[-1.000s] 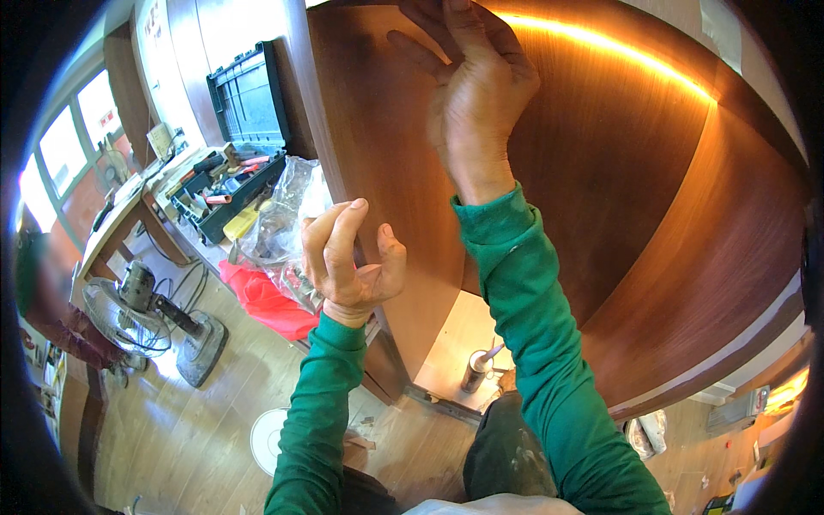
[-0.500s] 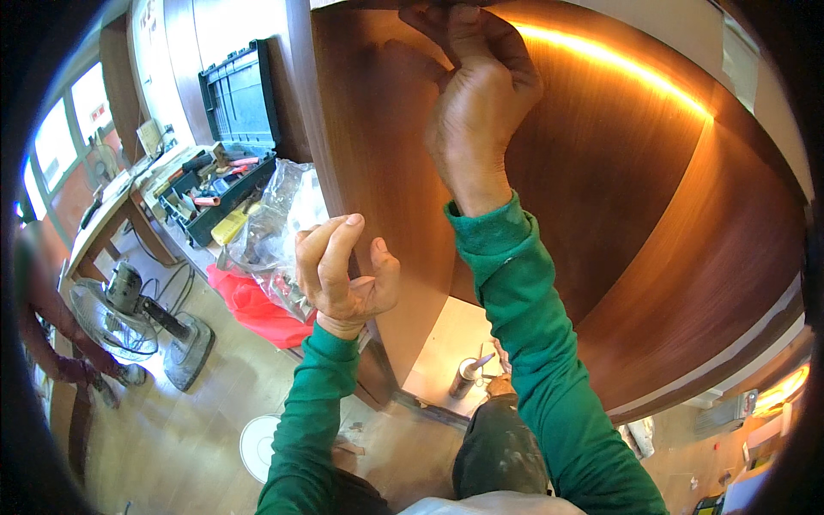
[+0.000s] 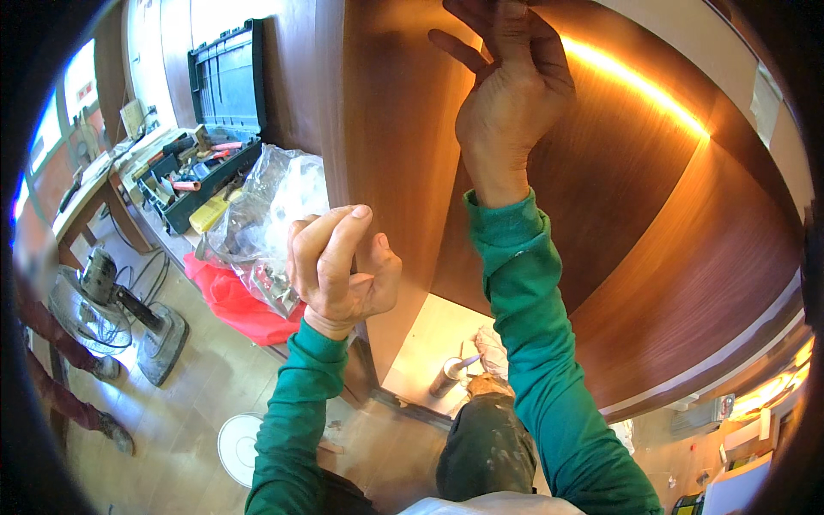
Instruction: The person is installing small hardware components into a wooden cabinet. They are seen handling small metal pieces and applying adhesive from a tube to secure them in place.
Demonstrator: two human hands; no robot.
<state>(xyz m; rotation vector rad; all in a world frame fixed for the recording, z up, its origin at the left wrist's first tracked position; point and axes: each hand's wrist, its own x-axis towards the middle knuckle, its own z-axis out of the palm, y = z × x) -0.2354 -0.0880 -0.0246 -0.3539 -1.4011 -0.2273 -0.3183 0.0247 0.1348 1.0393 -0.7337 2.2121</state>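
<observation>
My right hand (image 3: 515,103) is raised to the upper edge of a wood-veneered cabinet (image 3: 549,206), beside a glowing strip light (image 3: 635,86). Its thumb and a finger meet near the top of the picture, while other fingers stick out to the left. Whatever lies in that pinch is hidden. Lower down, my left hand (image 3: 343,270) hovers in front of the cabinet's left side panel. The fingers are loosely curled, the thumb stands apart from them, and nothing shows between them. Behind this hand lies a clear plastic bag (image 3: 262,206).
A dark toolbox (image 3: 210,172) full of tools stands open at the left, above a red cloth (image 3: 232,296). On the floor are a fan (image 3: 137,318) and a round white lid (image 3: 239,446). A sealant tube (image 3: 448,376) stands in the cabinet's base. A person's legs (image 3: 64,360) show far left.
The view has shifted, so the toolbox and fan sit farther left. My right hand's outer fingers have spread from the pinch. The left hand keeps much the same curled shape.
</observation>
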